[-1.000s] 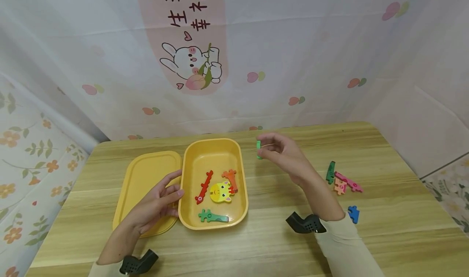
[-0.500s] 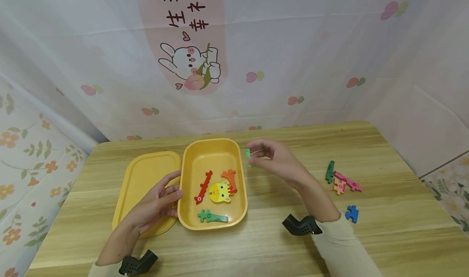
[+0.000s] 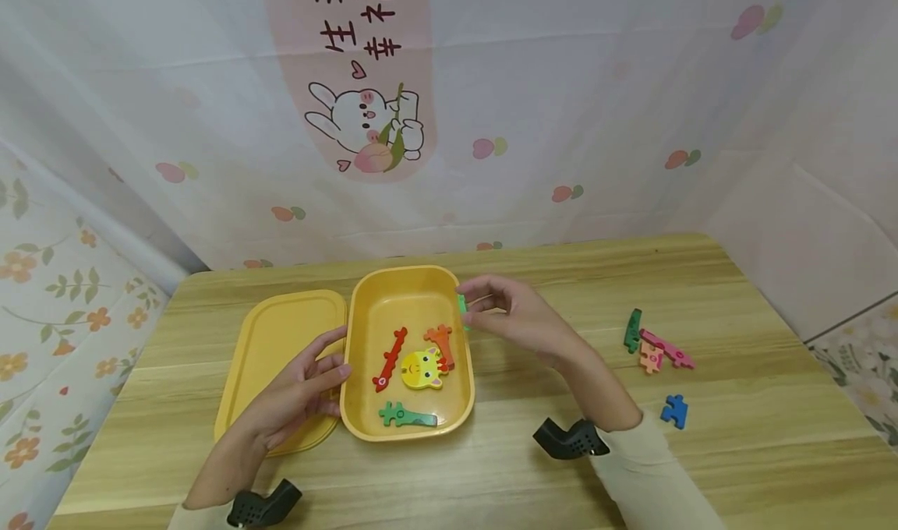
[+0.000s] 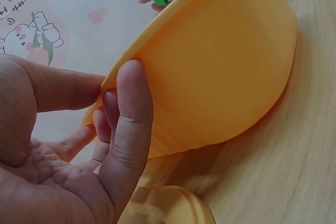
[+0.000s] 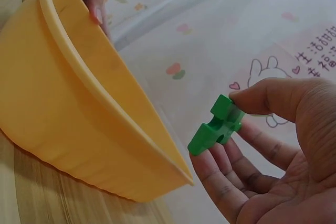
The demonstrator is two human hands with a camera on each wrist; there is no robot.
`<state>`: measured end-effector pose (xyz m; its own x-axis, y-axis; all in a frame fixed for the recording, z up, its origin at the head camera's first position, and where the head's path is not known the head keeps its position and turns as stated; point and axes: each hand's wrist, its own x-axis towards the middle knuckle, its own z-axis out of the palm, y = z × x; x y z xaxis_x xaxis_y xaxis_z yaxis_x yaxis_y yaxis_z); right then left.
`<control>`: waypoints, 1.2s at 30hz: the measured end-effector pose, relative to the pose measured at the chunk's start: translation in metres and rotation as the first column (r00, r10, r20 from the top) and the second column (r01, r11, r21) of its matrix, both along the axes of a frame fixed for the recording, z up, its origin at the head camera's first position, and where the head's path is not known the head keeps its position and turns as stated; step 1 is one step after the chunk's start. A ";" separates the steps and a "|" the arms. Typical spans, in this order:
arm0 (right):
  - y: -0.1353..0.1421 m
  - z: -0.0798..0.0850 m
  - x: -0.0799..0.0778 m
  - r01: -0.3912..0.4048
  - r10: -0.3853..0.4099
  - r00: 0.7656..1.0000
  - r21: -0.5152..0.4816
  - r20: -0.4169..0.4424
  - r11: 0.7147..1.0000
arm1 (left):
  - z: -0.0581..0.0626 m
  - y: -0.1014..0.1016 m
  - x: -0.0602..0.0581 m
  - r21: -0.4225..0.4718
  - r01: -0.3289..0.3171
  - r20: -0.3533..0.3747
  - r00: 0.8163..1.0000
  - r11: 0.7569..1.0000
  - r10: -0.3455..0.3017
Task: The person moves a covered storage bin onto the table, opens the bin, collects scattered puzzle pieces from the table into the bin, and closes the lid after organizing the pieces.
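Note:
My left hand (image 3: 302,393) is at the left side of a yellow plastic box (image 3: 407,430). In the left wrist view its fingers (image 4: 134,98) lie against the outer wall, with the thumb at the rim. My right hand (image 3: 522,319) pinches a green puzzle piece (image 5: 218,124) between thumb and fingertips, just outside the box's right rim. Inside the box lie a red puzzle piece (image 3: 390,360), an orange one (image 3: 440,335), a yellow giraffe-head piece (image 3: 421,369) and a green one (image 3: 408,415).
A yellow lid (image 3: 281,335) lies left of the box, partly behind the left hand. On the right of the wooden table (image 3: 519,475) are dark green (image 3: 633,331), pink (image 3: 669,349), peach (image 3: 651,357) and blue (image 3: 675,411) puzzle pieces. A printed curtain (image 3: 561,109) hangs behind.
My right hand has moved left with the green puzzle piece, from above the table to the box's right rim. The left hand has stayed at the box.

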<state>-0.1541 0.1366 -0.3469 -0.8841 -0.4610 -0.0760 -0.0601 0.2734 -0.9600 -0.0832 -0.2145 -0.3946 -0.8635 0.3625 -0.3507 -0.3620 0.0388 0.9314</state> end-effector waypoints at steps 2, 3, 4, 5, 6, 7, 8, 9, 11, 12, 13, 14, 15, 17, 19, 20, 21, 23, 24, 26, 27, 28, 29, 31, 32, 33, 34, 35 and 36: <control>-0.001 0.000 0.001 -0.008 0.008 1.000 -0.008 0.003 1.000 | 0.000 0.000 0.000 -0.001 0.000 -0.003 1.000 1.000 0.000; -0.002 0.001 0.001 -0.011 0.011 1.000 -0.010 0.006 1.000 | 0.000 0.000 0.000 -0.001 0.001 -0.004 1.000 1.000 -0.001; -0.002 0.001 0.001 -0.016 0.016 1.000 -0.014 0.009 1.000 | 0.000 0.000 0.000 -0.002 0.001 -0.003 1.000 1.000 -0.001; -0.003 0.001 0.002 -0.021 0.022 1.000 -0.016 0.010 1.000 | 0.000 0.000 0.000 -0.002 0.002 -0.003 1.000 1.000 -0.002; -0.003 0.001 0.002 -0.026 0.026 1.000 -0.017 0.011 1.000 | 0.000 0.000 0.000 -0.001 0.002 -0.002 1.000 1.000 -0.002; -0.004 0.001 0.003 -0.030 0.030 0.999 -0.019 0.013 0.999 | 0.000 0.000 0.000 -0.001 0.002 0.000 1.000 1.000 -0.002; -0.004 0.001 0.003 -0.033 0.034 0.999 -0.018 0.014 0.999 | 0.000 0.000 0.000 -0.001 0.002 0.000 1.000 1.000 -0.002; -0.005 0.001 0.004 -0.035 0.035 0.999 -0.016 0.014 0.999 | 0.000 0.000 0.000 -0.001 0.001 0.000 1.000 1.000 -0.001; -0.006 0.001 0.004 -0.038 0.038 0.999 -0.010 0.010 0.999 | -0.001 0.000 0.000 -0.001 0.000 -0.001 1.000 1.000 0.000; -0.006 0.001 0.005 -0.037 0.038 0.999 -0.003 0.007 0.999 | -0.001 0.000 0.000 -0.002 -0.001 -0.001 1.000 1.000 0.001; -0.007 0.002 0.005 -0.039 0.039 0.999 0.003 0.003 0.999 | -0.001 0.000 0.000 -0.004 -0.002 -0.002 1.000 1.000 0.002; -0.008 0.002 0.005 -0.039 0.039 0.999 0.009 0.002 0.999 | -0.001 0.000 0.000 -0.006 -0.003 -0.002 1.000 1.000 0.003; -0.008 0.002 0.005 -0.040 0.040 0.999 0.015 0.001 0.999 | 0.000 0.000 0.000 -0.009 -0.004 -0.002 1.000 1.000 0.004; -0.010 0.002 0.006 -0.040 0.040 0.999 0.025 -0.001 0.999 | 0.000 0.000 0.000 -0.015 -0.006 0.000 1.000 1.000 0.006; -0.011 0.003 0.006 -0.042 0.042 0.999 0.032 -0.002 0.999 | 0.000 0.000 0.000 -0.020 -0.006 0.000 1.000 1.000 0.006; -0.012 0.003 0.007 -0.041 0.041 0.999 0.036 -0.001 0.999 | 0.000 0.000 0.000 -0.021 -0.006 0.001 1.000 1.000 0.006; -0.013 0.003 0.007 -0.043 0.043 0.999 0.038 -0.002 0.998 | 0.000 0.000 0.000 -0.021 -0.006 0.002 1.000 1.000 0.006; -0.014 0.002 0.007 -0.046 0.046 0.999 0.042 -0.005 0.998 | 0.000 0.000 0.000 -0.022 -0.006 0.002 1.000 1.000 0.006; -0.015 0.002 0.007 -0.048 0.048 0.999 0.045 -0.005 0.998 | 0.000 0.000 0.000 -0.022 -0.006 0.003 1.000 1.000 0.006; -0.017 0.001 0.008 -0.054 0.055 0.998 0.048 -0.006 0.997 | 0.000 0.000 0.000 -0.022 -0.007 0.005 1.000 1.000 0.007; -0.017 0.001 0.008 -0.058 0.059 0.998 0.048 -0.006 0.997 | 0.000 0.000 0.000 -0.023 -0.008 0.006 1.000 1.000 0.008; -0.018 0.001 0.009 -0.063 0.063 0.998 0.050 -0.006 0.997 | 0.000 0.000 0.000 -0.025 -0.008 0.007 1.000 1.000 0.009; -0.019 0.001 0.009 -0.066 0.067 0.998 0.051 -0.006 0.997 | 0.000 0.000 0.000 -0.026 -0.009 0.007 1.000 1.000 0.009; -0.020 0.001 0.010 -0.075 0.076 0.997 0.048 -0.006 0.996 | 0.000 0.000 0.001 -0.028 -0.009 0.009 1.000 1.000 0.010; -0.020 0.002 0.011 -0.079 0.079 0.997 0.045 -0.004 0.996 | 0.001 0.000 0.001 -0.029 -0.010 0.009 1.000 1.000 0.010; -0.020 0.002 0.012 -0.082 0.082 0.997 0.041 -0.004 0.996 | 0.001 0.000 0.001 -0.030 -0.009 0.008 1.000 1.000 0.010; -0.021 0.002 0.012 -0.085 0.085 0.996 0.038 -0.005 0.996 | 0.001 0.000 0.000 -0.030 -0.009 0.009 1.000 0.999 0.010; -0.021 0.003 0.013 -0.089 0.089 0.996 0.035 -0.008 0.995 | 0.001 0.001 0.000 -0.030 -0.010 0.008 1.000 0.999 0.010; -0.021 0.003 0.013 -0.094 0.094 0.996 0.031 -0.010 0.995 | 0.001 0.001 0.000 -0.031 -0.010 0.009 1.000 0.999 0.010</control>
<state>-0.1408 0.1153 -0.3440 -0.8380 -0.5396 -0.0811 -0.0979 0.2949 -0.9505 -0.0831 -0.2139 -0.3934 -0.8638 0.3425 -0.3694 -0.3709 0.0639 0.9265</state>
